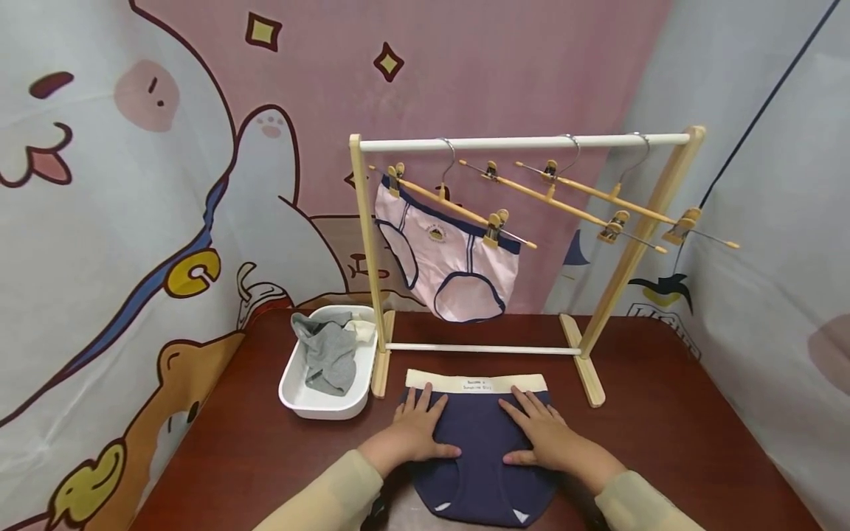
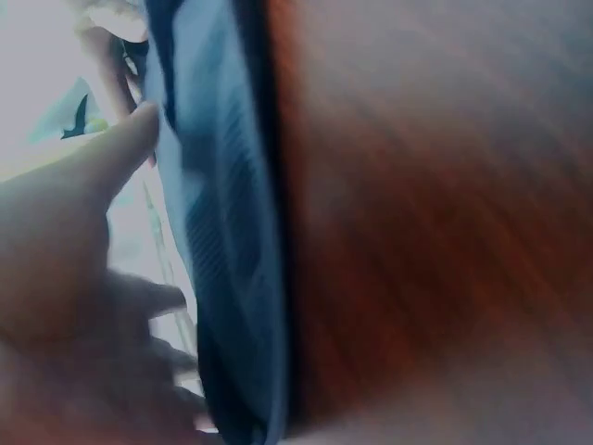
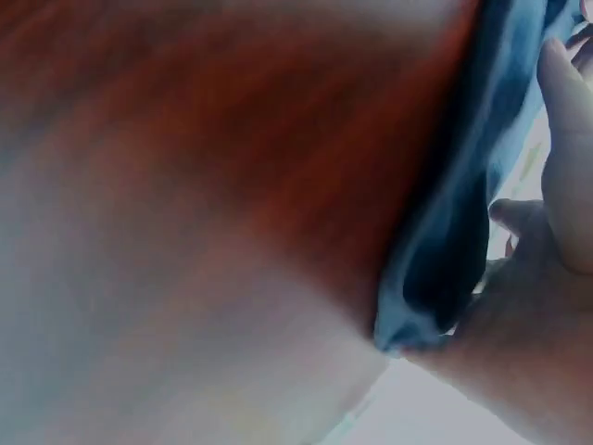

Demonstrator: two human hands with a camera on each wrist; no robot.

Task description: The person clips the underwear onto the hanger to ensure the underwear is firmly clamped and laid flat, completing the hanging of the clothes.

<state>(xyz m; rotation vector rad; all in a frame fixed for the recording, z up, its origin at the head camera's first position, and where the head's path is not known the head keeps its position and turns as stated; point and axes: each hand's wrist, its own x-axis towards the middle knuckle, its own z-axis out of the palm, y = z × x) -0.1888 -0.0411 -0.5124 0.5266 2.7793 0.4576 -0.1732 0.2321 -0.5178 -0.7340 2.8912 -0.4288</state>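
A pair of navy underpants (image 1: pixel 479 435) with a cream waistband lies spread flat on the table, its waistband toward the rack. On its left half rests my left hand (image 1: pixel 417 431), fingers spread and straight. My right hand (image 1: pixel 541 435) lies the same way on the right half, fingertips just below the waistband. In the left wrist view the left hand (image 2: pixel 74 250) sits along the dark fabric (image 2: pixel 232 204). The right wrist view has the right hand (image 3: pixel 547 250) over the other edge of the underpants (image 3: pixel 445 222).
Behind stands a wooden rack (image 1: pixel 368 243) with a white rail. Pink underpants (image 1: pixel 458 258) hang there from a clip hanger; two bare clip hangers (image 1: pixel 551 198) hang to the right. A white basin (image 1: pixel 325 409) with grey cloth (image 1: pixel 328 354) stands left on the brown table (image 1: pixel 232 442).
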